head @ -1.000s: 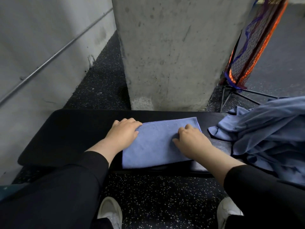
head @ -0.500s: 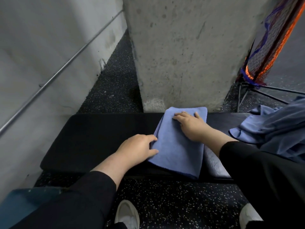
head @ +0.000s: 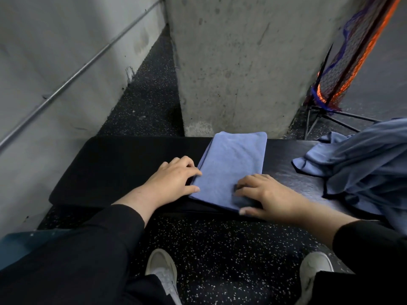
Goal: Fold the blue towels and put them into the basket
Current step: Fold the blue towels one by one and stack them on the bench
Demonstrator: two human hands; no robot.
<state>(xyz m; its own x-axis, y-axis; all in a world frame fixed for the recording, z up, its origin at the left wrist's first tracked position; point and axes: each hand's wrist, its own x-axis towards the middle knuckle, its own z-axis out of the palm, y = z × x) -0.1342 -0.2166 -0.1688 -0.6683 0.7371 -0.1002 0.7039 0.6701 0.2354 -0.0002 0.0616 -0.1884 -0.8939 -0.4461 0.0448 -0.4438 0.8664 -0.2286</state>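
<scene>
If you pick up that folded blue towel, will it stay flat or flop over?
The towel will probably flop: it is soft cloth in loose layers. It looks light, so it should lift easily. Held by one edge it may well unfold, so gripping both ends, where the left hand and right hand are, seems safer.

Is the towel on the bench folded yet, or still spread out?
Folded. The blue towel lies on the bench as a narrow rectangle with layered edges along its left side; both hands rest at its near end.

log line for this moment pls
step: folding | folded blue towel flat on black bench | left hand at its left edge | right hand on near corner | unfolded towel pile right
</scene>
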